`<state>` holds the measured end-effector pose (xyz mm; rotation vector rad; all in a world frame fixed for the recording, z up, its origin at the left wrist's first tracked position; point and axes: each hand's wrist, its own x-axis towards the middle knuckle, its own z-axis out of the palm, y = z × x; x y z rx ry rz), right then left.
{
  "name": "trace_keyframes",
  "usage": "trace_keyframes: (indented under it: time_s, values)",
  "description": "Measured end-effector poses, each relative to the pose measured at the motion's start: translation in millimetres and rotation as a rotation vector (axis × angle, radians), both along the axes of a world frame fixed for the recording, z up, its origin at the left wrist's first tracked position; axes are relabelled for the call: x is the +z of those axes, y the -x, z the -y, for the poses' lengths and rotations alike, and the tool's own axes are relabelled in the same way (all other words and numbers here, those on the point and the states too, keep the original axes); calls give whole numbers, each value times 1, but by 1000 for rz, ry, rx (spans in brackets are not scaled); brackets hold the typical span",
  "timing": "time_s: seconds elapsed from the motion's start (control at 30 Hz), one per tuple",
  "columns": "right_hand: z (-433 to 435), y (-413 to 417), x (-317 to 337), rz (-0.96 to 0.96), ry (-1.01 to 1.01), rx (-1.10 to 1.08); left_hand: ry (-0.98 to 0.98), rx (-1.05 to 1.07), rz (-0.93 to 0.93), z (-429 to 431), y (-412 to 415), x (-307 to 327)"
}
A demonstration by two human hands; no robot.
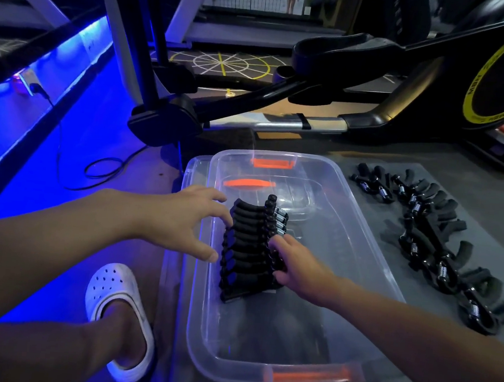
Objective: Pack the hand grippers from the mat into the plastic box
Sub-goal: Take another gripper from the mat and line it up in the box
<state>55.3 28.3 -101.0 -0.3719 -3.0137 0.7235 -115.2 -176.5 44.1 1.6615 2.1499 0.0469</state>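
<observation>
A clear plastic box (349,217) with orange latches is sitting at the centre of the frame, its walls thin, glossy and rounded at the corners. Inside it, toward its left wall, a row of packed hand grippers (250,251) is standing nested, black foam handles curving one against the next, steel coil springs showing at the upper end. The left hand (181,219) is hovering at the row's left side, fingers spread and released, fingertips just touching the foam. The right hand (295,267) is pressing on the row's right side, fingers curled around a handle. The box's lower half and right side are lying bare. At the right of the frame, the loose hand grippers (429,237) are lying tangled on a flat grey mat (492,212).
</observation>
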Motion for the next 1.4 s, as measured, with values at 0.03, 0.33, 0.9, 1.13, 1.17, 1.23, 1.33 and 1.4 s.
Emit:
trace_keyframes:
  time_s: [0.03, 0.33, 0.9, 1.13, 1.17, 1.23, 1.33, 1.4]
  values:
    - [-1, -1, -1, -1, -4, -15, 0, 0, -1, 0, 0, 0]
    - [-4, 0, -1, 49, 6, -149, 11, 15, 4, 5, 5, -1]
    - [2, -1, 1, 57, 10, -160, 41, 21, 32, 5, 6, -1]
    - [3, -2, -2, 88, -29, -175, 38, 14, 28, 4, 6, -1]
    - [3, -1, -2, 97, -34, -172, 37, 12, 29, 4, 6, -1]
    - [3, -1, -3, 101, -37, -166, 34, 7, 26, 4, 6, -2]
    - [3, -2, -4, 101, -47, -161, 31, 2, 15, 3, 8, -3]
    - [4, -3, -3, 111, -43, -162, 36, 6, 17, 4, 8, -4]
